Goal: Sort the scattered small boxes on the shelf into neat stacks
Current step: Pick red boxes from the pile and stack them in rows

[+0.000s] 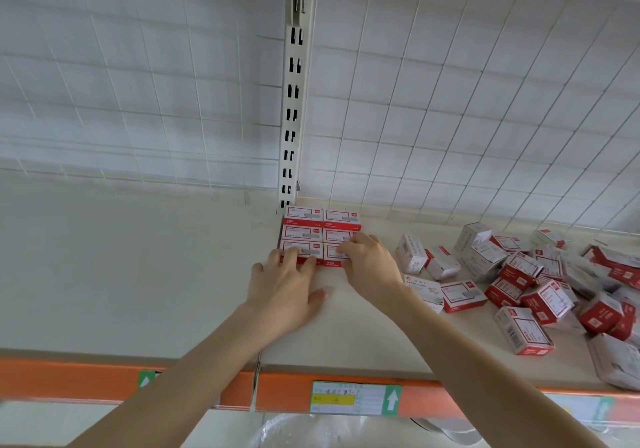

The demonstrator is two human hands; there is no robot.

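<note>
A neat block of red-and-white small boxes, two wide and three deep, stands at the back of the cream shelf beside the slotted upright. My left hand lies flat with its straight fingers pressing on the front left box. My right hand has its fingers curled on the front right box. A heap of scattered boxes of the same kind lies to the right, tipped at all angles.
A wire grid back panel closes the shelf behind. The slotted upright post rises at the block's back left corner. An orange front rail with a price label edges the shelf. The shelf's left half holds nothing.
</note>
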